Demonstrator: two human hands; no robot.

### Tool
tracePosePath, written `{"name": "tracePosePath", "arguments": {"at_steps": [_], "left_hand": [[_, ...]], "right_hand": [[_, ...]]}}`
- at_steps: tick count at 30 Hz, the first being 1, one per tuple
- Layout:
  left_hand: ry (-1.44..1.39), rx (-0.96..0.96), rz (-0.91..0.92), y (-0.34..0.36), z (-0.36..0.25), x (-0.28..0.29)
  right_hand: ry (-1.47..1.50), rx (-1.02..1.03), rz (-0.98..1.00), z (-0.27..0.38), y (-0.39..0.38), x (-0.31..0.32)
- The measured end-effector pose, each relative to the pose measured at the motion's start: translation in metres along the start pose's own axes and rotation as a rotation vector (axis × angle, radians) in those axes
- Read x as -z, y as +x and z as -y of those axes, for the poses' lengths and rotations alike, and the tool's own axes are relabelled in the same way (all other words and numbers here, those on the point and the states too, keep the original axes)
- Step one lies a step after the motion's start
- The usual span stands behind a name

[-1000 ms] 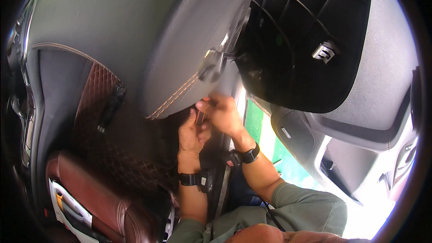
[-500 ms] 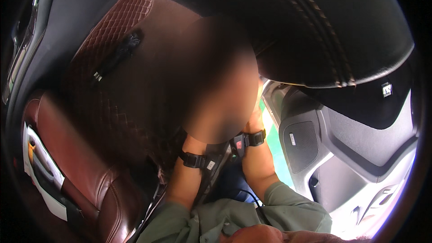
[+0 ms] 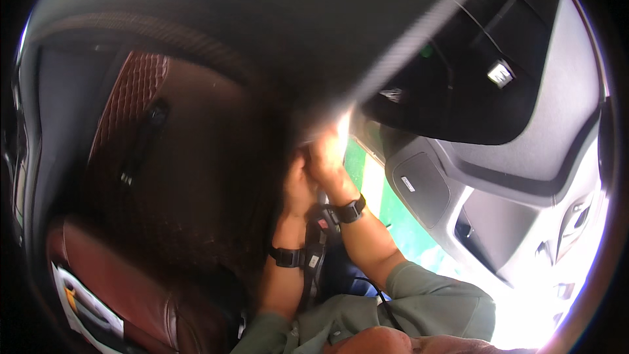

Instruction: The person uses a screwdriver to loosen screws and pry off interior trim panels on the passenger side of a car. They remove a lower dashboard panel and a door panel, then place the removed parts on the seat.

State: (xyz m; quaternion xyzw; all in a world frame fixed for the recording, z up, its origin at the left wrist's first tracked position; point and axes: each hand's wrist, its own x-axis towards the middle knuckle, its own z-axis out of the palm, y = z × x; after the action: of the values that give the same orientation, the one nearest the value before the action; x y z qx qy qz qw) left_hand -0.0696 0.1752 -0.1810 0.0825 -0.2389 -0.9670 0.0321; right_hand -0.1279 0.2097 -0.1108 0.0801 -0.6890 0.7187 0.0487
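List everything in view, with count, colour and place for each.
Large stitched panel: 1, dark grey, top, blurred
Ribbed plastic panel: 1, black, upper right
Small rectangular piece: 1, whitish, on the ribbed panel
Moulded door panel: 1, grey, right
Rounded speaker grille: 1, dark grey, on the door
Flat ground: 1, green, outside the doorway
Quilted mat: 1, brown, left
Long slim object: 1, black, left footwell, kind unclear
Leather seat: 1, reddish-brown, lower left
Printed sheet: 1, white, black and yellow, by the seat
Wrist straps: 2, black, one per wrist
Sleeves: 2, grey-green, bottom
Hands: 2, bare, centre, left beside right; grip unclear
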Motion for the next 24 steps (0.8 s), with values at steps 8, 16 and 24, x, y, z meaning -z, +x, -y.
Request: {"name": "tracePosePath", "arguments": {"at_steps": [8,16,24], "left_hand": [[0.968,-0.372,-0.085,-0.008,-0.013,0.01],[0.236,-0.282,-0.087,-0.016,-0.038,-0.01],[1.872,-0.707,0.026,-0.008,-0.053,0.013]], "right_hand": [[0.138,-0.085,0.04,0.003,-0.008,-0.009],[0.97,-0.688,0.426,0.02,0.005,0.011],[0.439,-0.045,0.168,-0.014,0.007,-0.007]]}}
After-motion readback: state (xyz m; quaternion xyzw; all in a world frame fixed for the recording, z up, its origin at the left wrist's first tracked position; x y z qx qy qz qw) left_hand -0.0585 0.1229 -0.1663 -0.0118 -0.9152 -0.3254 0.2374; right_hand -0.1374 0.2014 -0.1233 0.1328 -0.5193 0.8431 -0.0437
